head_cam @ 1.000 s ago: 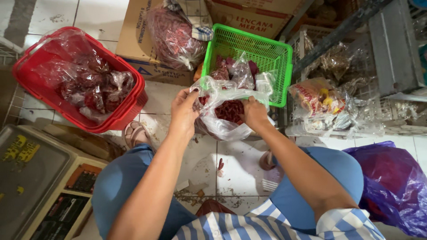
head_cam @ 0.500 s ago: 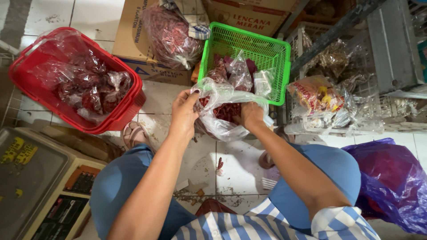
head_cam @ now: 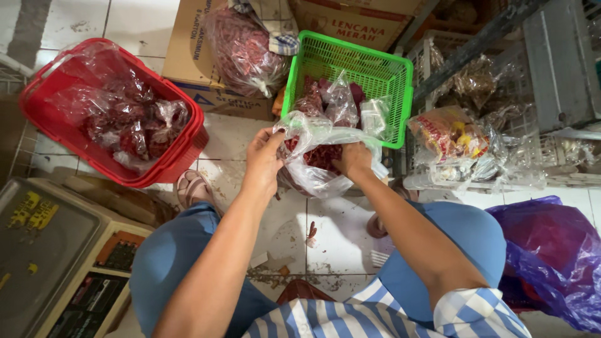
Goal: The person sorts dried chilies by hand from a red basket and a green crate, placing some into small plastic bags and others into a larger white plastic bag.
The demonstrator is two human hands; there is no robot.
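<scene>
A clear plastic bag point(head_cam: 319, 178) part-filled with dark red dried chillies hangs between my knees over the tiled floor. My left hand point(head_cam: 263, 159) pinches its left rim. My right hand point(head_cam: 354, 159) grips the right side of the bag's mouth, fingers partly inside the plastic. Just beyond the bag stands a green plastic basket point(head_cam: 394, 75) holding several small filled bags. A red basket point(head_cam: 178, 153) at the left holds more bags of chillies.
A weighing scale point(head_cam: 44, 250) sits at the lower left. A big bag of chillies point(head_cam: 241, 50) rests on a cardboard box point(head_cam: 188, 62) at the top. Packaged goods point(head_cam: 451, 134) and wire racks crowd the right, with a purple plastic bag point(head_cam: 551, 256) lower right.
Both hands have stayed on the bag's mouth, shifting slightly and pulling the plastic rim wider. The baskets have not moved.
</scene>
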